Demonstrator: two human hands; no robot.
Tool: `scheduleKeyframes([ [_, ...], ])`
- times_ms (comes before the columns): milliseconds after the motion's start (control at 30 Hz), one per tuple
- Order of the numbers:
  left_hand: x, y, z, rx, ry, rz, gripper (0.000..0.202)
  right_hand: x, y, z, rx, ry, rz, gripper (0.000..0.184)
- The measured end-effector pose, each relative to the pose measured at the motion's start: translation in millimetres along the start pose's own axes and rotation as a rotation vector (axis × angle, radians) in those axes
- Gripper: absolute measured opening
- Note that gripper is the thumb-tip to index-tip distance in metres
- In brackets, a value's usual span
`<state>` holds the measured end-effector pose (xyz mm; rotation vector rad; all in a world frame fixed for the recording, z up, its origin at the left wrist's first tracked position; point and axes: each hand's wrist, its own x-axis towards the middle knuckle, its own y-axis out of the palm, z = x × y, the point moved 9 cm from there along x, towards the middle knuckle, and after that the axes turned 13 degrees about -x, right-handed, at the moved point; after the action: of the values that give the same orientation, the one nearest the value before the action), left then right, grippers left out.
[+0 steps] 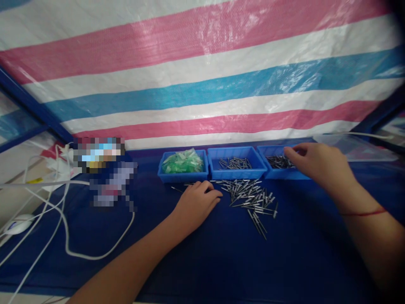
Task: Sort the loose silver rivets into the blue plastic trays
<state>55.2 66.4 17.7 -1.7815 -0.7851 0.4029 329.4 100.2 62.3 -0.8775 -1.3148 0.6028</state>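
Note:
My left hand (196,205) rests palm down on the blue table, fingers bent and thumb held apart, at the left edge of a loose pile of thin metal rivets (248,195). Nothing shows in its grip. Over the front of the right blue bin (272,173) is my right hand (321,162), thumb stretched out and fingers bent apart from it; part of its fingertips is hidden. Dark metal pieces (278,162) lie in that bin. The middle blue bin (218,174) holds slim metal pins (236,163). Green plastic pieces (182,162) fill the left blue bin (171,179).
White cables (68,236) loop across the table's left side, near a white rounded device (19,223). Blurred items (115,181) lie left of the bins. A clear plastic sheet (363,148) is at the back right. Behind hangs a striped tarp (196,97).

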Motion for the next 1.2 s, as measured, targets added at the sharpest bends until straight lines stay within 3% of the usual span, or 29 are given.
scheduleKeyframes([
  [133, -4, -18.8, 1, 0.083, -0.014, -0.054, 0.024, -5, -27, 32, 0.019, -0.091, -0.097, 0.027],
  [267, -14, -32.2, 21, 0.168, -0.183, 0.004, 0.028, -16, -34, 67, 0.202, -0.148, -0.009, 0.024],
  [367, -19, -27.4, 34, 0.156, -0.26, 0.071, 0.029, -26, -33, 88, 0.306, -0.191, 0.043, 0.026],
  [467, -18, -18.5, 37, 0.148, -0.25, 0.083, 0.026, -35, -31, 104, 0.375, -0.251, 0.072, 0.025],
  [900, -6, -5.4, 20, 0.078, -0.106, 0.026, 0.027, -62, -14, 148, 0.49, -0.458, 0.253, 0.029],
  [967, -5, -7.2, 15, 0.016, -0.06, -0.021, 0.026, -65, -16, 154, 0.516, -0.506, 0.24, 0.023],
  [1067, -4, -17.9, -1, -0.252, 0.048, -0.174, 0.021, -72, -22, 167, 0.594, -0.627, 0.218, 0.006],
  [1200, -7, -28.1, -3, -0.641, 0.018, -0.356, 0.011, -80, -26, 178, 0.76, -0.701, 0.259, 0.006],
])
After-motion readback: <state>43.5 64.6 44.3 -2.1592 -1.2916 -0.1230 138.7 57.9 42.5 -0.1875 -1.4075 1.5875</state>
